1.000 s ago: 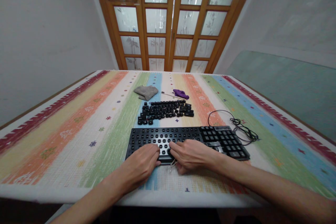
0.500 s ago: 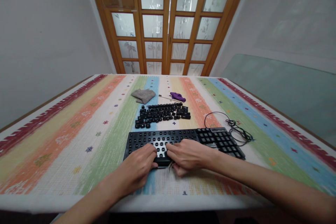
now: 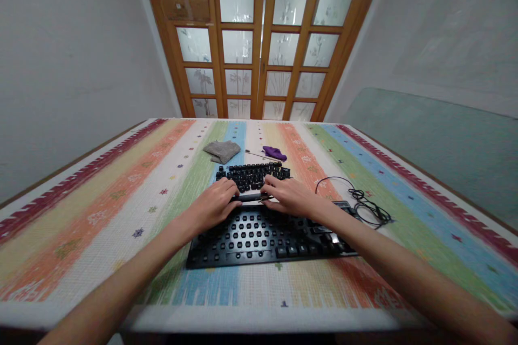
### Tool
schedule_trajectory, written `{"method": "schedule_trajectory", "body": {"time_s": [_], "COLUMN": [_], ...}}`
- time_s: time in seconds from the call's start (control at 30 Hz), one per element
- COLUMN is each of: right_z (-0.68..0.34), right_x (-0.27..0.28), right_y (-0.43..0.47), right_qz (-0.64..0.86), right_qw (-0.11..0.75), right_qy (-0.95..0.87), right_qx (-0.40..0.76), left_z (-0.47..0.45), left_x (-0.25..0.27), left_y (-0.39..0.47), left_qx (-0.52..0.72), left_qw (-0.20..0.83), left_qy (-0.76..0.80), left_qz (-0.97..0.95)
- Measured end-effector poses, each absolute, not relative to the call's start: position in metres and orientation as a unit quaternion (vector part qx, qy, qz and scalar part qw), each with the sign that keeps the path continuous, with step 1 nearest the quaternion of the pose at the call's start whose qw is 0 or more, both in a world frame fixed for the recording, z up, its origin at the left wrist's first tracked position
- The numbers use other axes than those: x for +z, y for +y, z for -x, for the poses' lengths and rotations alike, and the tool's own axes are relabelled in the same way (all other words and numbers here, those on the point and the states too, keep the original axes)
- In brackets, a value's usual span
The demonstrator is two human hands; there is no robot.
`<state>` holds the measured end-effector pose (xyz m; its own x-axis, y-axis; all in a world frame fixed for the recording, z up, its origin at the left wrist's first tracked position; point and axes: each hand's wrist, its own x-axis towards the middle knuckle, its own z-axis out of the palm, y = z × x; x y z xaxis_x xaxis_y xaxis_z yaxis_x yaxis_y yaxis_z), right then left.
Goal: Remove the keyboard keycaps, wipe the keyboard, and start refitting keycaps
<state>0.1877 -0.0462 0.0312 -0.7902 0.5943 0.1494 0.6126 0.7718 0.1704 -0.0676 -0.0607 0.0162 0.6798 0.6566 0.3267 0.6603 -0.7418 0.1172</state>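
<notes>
A long black space bar keycap [image 3: 248,197] hangs level between my two hands, just above the far edge of the black keyboard [image 3: 246,248]. My left hand [image 3: 214,199] pinches its left end between thumb and fingers. The right end is in the fingers of my right hand [image 3: 289,193], and a thin metal piece, too small to name, shows by the thumb. Just beyond lie several loose black keycaps [image 3: 247,175] in rows, partly hidden by my hands. The keyboard's left part is bare of caps, with its key stems showing; caps remain on its right part.
Behind the keycaps lie a grey cloth [image 3: 222,151], a thin stick-like brush [image 3: 259,154] and a purple cloth [image 3: 274,153]. The keyboard's coiled black cable [image 3: 370,207] sits on the right. A striped tablecloth [image 3: 162,226] covers the table; wooden glazed doors [image 3: 259,48] stand behind.
Both hands have moved forward from the keyboard's near edge to beside the loose keycaps, carrying the space bar keycap off the keyboard. The keyboard's near edge now shows.
</notes>
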Motion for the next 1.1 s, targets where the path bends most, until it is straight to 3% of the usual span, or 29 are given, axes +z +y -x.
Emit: {"method": "schedule_trajectory", "body": {"time_s": [0.17, 0.53, 0.7, 0.87, 1.1], "right_z": [-0.185, -0.208, -0.217, -0.220, -0.224], "right_x": [0.022, 0.047, 0.061, 0.067, 0.066], "right_y": [-0.029, -0.046, -0.061, -0.074, -0.084], "right_qz": [0.372, 0.357, 0.371, 0.410, 0.390], "right_qw": [0.037, 0.176, 0.172, 0.156, 0.197], "right_qy": [-0.922, -0.916, -0.909, -0.883, -0.842], "right_qx": [-0.097, 0.049, 0.078, 0.165, 0.317], "left_z": [0.060, 0.052, 0.053, 0.052, 0.052], "left_x": [0.000, -0.007, -0.007, -0.008, -0.011], "left_y": [-0.032, -0.018, -0.018, -0.017, -0.015], "left_qx": [-0.162, -0.166, -0.158, -0.162, -0.158], "left_qw": [0.014, -0.003, -0.010, -0.014, -0.001], "left_qy": [-0.360, -0.366, -0.372, -0.366, -0.367], "left_qz": [0.919, 0.916, 0.914, 0.916, 0.917]}}
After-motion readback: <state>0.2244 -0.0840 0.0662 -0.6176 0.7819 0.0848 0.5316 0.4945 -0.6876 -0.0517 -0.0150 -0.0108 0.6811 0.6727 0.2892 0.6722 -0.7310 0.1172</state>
